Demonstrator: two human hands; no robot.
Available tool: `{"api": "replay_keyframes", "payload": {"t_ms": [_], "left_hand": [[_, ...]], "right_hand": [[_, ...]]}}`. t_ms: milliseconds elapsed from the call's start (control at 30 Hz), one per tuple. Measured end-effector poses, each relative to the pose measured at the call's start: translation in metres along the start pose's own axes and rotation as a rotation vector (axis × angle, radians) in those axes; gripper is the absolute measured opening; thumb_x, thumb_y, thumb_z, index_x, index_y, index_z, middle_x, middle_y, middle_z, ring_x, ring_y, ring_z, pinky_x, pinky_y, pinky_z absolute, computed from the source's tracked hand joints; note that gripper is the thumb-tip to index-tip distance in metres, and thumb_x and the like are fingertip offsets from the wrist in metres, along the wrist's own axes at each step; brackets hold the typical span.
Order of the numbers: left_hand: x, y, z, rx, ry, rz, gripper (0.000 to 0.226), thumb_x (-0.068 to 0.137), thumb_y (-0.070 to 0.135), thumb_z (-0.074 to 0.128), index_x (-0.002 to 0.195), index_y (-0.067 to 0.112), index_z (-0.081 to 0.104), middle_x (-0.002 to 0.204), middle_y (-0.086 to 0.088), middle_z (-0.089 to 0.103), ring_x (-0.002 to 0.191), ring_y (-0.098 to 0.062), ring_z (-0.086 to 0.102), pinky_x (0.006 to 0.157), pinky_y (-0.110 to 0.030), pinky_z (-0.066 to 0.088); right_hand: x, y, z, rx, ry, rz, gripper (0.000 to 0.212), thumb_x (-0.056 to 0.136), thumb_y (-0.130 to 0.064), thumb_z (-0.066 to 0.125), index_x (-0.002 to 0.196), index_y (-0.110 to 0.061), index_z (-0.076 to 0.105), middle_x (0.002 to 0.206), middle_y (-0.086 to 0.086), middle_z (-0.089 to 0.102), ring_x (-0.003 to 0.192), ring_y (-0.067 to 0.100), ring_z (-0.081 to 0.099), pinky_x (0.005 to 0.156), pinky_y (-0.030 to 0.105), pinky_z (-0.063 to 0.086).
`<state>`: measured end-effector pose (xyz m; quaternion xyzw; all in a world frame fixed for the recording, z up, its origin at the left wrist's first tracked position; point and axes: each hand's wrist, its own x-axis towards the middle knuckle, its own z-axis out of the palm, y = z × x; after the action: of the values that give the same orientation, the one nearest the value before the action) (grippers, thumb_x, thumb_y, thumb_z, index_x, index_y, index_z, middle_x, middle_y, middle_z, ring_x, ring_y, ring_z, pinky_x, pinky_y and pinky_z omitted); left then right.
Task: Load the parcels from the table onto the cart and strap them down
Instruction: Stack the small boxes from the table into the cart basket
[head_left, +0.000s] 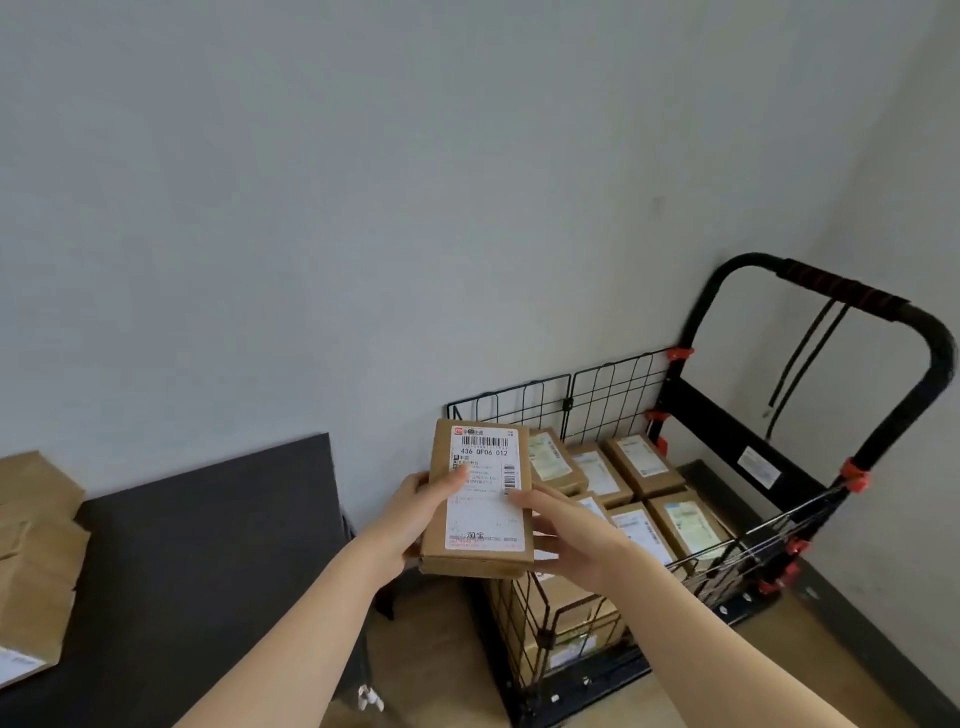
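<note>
Cardboard parcel (480, 499) gripped at sides by both hands, L (415, 512) + R (563, 538), by cart (717, 421).

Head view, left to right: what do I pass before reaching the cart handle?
From the left: brown parcels, black table, left hand, held parcel, right hand, loaded parcels in the cart, cart handle.

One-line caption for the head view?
Left hand and right hand hold a labelled parcel at the wire cart, already loaded with parcels.
</note>
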<state>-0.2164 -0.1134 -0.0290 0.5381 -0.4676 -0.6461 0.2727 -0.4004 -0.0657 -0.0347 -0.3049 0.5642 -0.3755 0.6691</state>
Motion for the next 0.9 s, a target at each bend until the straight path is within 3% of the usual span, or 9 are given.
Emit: {"api": "replay_keyframes", "payload": {"t_ms": [67,100,233,333,500,567,700,900], "left_hand": [[0.009,0.005,0.034,-0.006,-0.001,0.004,0.02,0.086,0.046,0.058,0.1,0.032,0.053,0.093,0.008,0.069,0.085,-0.011,0.065,0.067,-0.029,0.051],[0.014,0.006,0.049,-0.016,-0.002,-0.004,0.019,0.086,0.046,0.057,0.099,0.032,0.052,0.094,0.008,0.068,0.086,-0.011,0.065,0.068,-0.03,0.052],[0.038,0.01,0.087,-0.003,-0.052,-0.05,0.028,0.087,0.046,0.058,0.111,0.034,0.053,0.108,0.004,0.069,0.101,-0.018,0.065,0.091,-0.044,0.051],[0.064,0.021,0.094,0.052,-0.065,-0.071,0.035,0.09,0.038,0.059,0.123,0.028,0.052,0.108,0.006,0.069,0.103,-0.017,0.063,0.094,-0.042,0.049],[0.123,0.035,0.104,0.141,-0.115,-0.074,0.026,0.089,0.039,0.061,0.113,0.031,0.056,0.113,0.007,0.068,0.112,-0.015,0.058,0.104,-0.047,0.04],[0.145,0.037,0.11,0.16,-0.162,-0.084,0.029,0.088,0.041,0.06,0.115,0.031,0.056,0.114,0.007,0.067,0.11,-0.013,0.058,0.104,-0.046,0.041],[0.19,0.036,0.121,0.233,-0.186,-0.08,0.056,0.085,0.051,0.06,0.133,0.027,0.047,0.126,0.006,0.059,0.111,-0.012,0.057,0.102,-0.041,0.043],[0.228,0.039,0.138,0.314,-0.175,-0.125,0.056,0.093,0.042,0.052,0.143,0.024,0.035,0.143,0.003,0.042,0.11,-0.011,0.048,0.096,-0.03,0.039]], "right_hand": [[0.003,-0.003,-0.034,0.011,0.016,0.01,0.04,0.085,-0.03,0.068,0.123,-0.028,0.056,0.112,0.009,0.067,0.106,0.024,0.063,0.097,0.045,0.048],[0.005,-0.004,-0.049,0.019,0.027,0.017,0.04,0.085,-0.031,0.067,0.123,-0.027,0.056,0.112,0.009,0.067,0.105,0.024,0.063,0.094,0.043,0.05],[0.014,-0.012,-0.093,0.045,0.105,0.021,0.038,0.085,-0.032,0.067,0.12,-0.023,0.06,0.109,0.009,0.067,0.101,0.023,0.063,0.08,0.035,0.052],[0.029,-0.023,-0.114,0.082,0.181,0.007,0.03,0.085,-0.032,0.067,0.113,-0.023,0.061,0.106,0.008,0.067,0.099,0.023,0.062,0.078,0.034,0.051],[0.057,-0.035,-0.139,0.151,0.285,0.022,0.02,0.085,-0.03,0.068,0.102,-0.022,0.062,0.101,0.008,0.068,0.097,0.024,0.063,0.074,0.032,0.052],[0.068,-0.04,-0.15,0.158,0.349,0.035,0.023,0.084,-0.03,0.069,0.104,-0.022,0.061,0.098,0.007,0.069,0.093,0.023,0.065,0.073,0.032,0.052],[0.098,-0.05,-0.18,0.136,0.464,0.055,0.034,0.08,-0.03,0.073,0.111,-0.025,0.062,0.098,0.007,0.071,0.096,0.024,0.067,0.09,0.041,0.053],[0.142,-0.045,-0.218,0.13,0.515,0.124,0.042,0.077,-0.033,0.075,0.116,-0.024,0.062,0.098,0.005,0.072,0.097,0.023,0.067,0.081,0.037,0.054]]}}
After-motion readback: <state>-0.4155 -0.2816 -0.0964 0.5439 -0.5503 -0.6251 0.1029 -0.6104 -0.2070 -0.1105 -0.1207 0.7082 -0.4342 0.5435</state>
